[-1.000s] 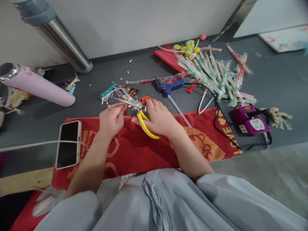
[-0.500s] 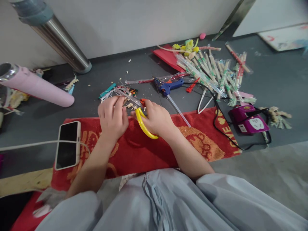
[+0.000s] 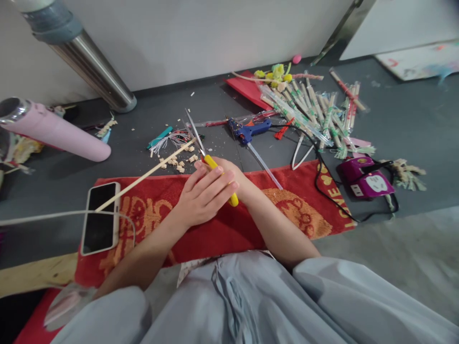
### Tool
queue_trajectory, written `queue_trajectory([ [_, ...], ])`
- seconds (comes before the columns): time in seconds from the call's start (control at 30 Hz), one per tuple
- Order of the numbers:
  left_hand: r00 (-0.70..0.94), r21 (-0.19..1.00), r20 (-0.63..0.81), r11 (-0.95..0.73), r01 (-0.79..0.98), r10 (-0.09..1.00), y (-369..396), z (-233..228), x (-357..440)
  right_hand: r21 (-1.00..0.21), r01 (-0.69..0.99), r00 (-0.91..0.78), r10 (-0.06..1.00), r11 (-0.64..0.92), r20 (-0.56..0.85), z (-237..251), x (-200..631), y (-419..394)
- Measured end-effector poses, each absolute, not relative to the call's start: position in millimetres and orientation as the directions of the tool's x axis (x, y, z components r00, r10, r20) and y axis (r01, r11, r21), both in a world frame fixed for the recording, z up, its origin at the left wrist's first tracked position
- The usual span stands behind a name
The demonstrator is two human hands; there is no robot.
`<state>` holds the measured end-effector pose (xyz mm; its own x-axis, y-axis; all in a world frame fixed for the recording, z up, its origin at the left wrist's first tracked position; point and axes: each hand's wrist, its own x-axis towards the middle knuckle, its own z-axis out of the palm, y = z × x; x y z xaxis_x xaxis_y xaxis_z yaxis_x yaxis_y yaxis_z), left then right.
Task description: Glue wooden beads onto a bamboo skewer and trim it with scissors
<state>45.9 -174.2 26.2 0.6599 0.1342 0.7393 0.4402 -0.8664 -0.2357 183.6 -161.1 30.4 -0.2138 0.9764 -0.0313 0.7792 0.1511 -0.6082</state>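
My right hand (image 3: pixel 232 173) is closed round the yellow-handled scissors (image 3: pixel 211 163), mostly hidden behind the other hand. My left hand (image 3: pixel 202 196) wraps over the handles and my right hand from the near side, its fingers long and slightly bent. The scissor blades point away and stand apart. A thin wooden stick (image 3: pixel 143 176) has its far end at the blades; its near end rests over the phone (image 3: pixel 102 220). Whether the stick is pinched between the blades I cannot tell. Small cut wood pieces (image 3: pixel 175 165) lie beside the blades.
A red towel (image 3: pixel 215 239) lies under my hands. Blue glue gun (image 3: pixel 251 130), white strings (image 3: pixel 172 141) and wrapped sticks (image 3: pixel 311 105) lie beyond. A purple power block (image 3: pixel 366 179) with black cord is right; a pink bottle (image 3: pixel 64 130) and steel flask (image 3: pixel 96 67) stand left.
My left hand has moved right, from beside the blades onto the scissor handles and my right hand. The wooden stick now shows at full length, reaching down to the phone.
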Motion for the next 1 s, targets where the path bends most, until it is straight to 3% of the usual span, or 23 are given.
queue_trajectory([
  [0.2, 0.625, -0.154, 0.759, -0.884, 0.441, 0.179, -172.9, 20.4, 49.5, -0.748, 0.659, -0.256, 0.958, 0.074, -0.13, 28.5, 185.0, -156.7],
  [0.4, 0.648, -0.207, 0.739, -0.853, 0.479, 0.185, -169.9, 9.8, 46.8, -0.7, 0.711, -0.238, 0.96, 0.068, -0.148, 16.7, 181.7, -151.5],
  [0.57, 0.608, -0.056, 0.76, -0.91, 0.411, 0.228, -168.1, 3.0, 44.9, -0.638, 0.76, -0.228, 0.971, 0.128, -0.077, 7.4, 180.4, -148.3],
  [0.77, 0.572, -0.129, 0.807, -0.901, 0.415, 0.148, -166.2, 3.6, 46.1, -0.626, 0.768, -0.223, 0.973, 0.135, -0.063, 17.4, 179.9, -150.3],
  [1.0, 0.623, -0.114, 0.746, -0.877, 0.468, 0.236, -168.2, 5.2, 44.3, -0.662, 0.736, -0.251, 0.965, 0.139, -0.077, 24.5, 181.7, -152.2],
])
